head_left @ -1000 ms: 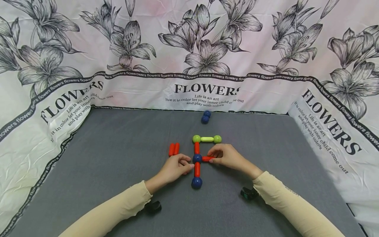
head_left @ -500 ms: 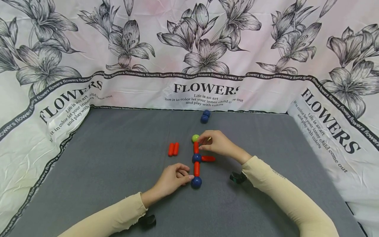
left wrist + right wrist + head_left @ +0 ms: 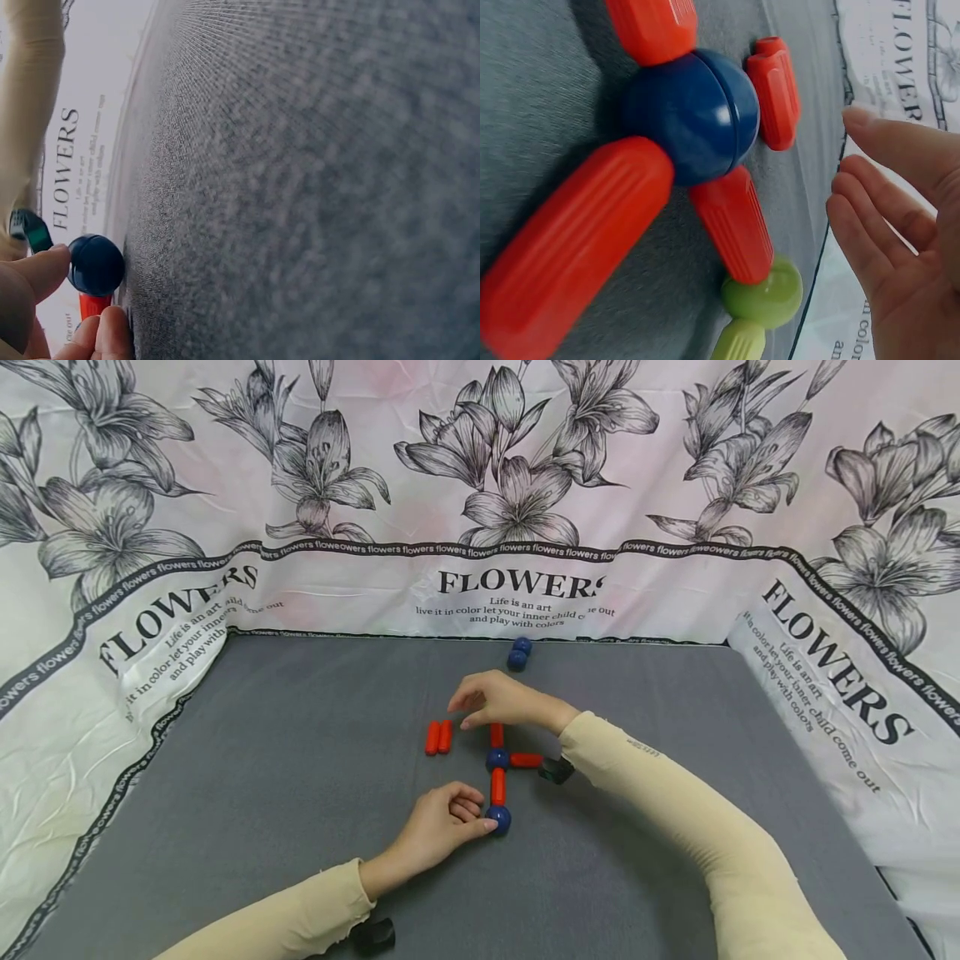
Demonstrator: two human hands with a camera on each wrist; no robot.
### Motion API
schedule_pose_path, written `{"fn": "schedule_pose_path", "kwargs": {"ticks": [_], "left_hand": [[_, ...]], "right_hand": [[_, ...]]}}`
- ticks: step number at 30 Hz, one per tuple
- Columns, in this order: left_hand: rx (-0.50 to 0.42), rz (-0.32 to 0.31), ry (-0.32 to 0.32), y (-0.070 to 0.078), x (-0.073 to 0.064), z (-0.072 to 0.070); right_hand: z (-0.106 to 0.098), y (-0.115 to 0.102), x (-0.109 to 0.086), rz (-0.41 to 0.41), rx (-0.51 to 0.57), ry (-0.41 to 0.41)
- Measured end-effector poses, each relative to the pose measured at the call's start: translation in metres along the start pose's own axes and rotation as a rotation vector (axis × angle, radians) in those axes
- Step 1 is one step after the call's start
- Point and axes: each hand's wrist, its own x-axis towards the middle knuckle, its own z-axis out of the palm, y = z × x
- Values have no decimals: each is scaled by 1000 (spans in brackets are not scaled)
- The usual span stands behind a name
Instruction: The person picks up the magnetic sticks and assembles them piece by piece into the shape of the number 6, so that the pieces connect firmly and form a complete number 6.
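Blue near ball (image 3: 502, 821) is being touched by the thumb of the left hand (image 3: 441, 827), fingers loosely bent. Right hand (image 3: 504, 697) is being held over the assembly's far end, thumb and fingertips parted. Near red rod (image 3: 498, 787) is being flanked by near ball and middle blue ball (image 3: 497, 759); side red rod (image 3: 527, 761) and far red rod (image 3: 497, 735) are being shown against the middle ball, green ball (image 3: 763, 294) and green rod (image 3: 739, 343) beyond. Two loose red rods (image 3: 446, 737) are being seen side by side, just left of the right fingertips; two other blue balls (image 3: 517, 660), near the grey table's (image 3: 300, 760) far edge.
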Motion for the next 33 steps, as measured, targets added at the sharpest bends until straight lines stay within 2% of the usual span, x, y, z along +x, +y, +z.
{"fn": "schedule_pose_path", "kwargs": {"ticks": [6, 12, 25, 33], "left_hand": [[11, 18, 2, -1, 1, 1], [27, 21, -2, -2, 2, 2], [47, 39, -8, -2, 4, 1], [46, 35, -13, -1, 4, 0]], "right_hand": [[7, 0, 20, -43, -60, -97], [12, 4, 33, -41, -82, -145], [10, 13, 42, 38, -70, -224], [10, 13, 46, 58, -108, -247]]}}
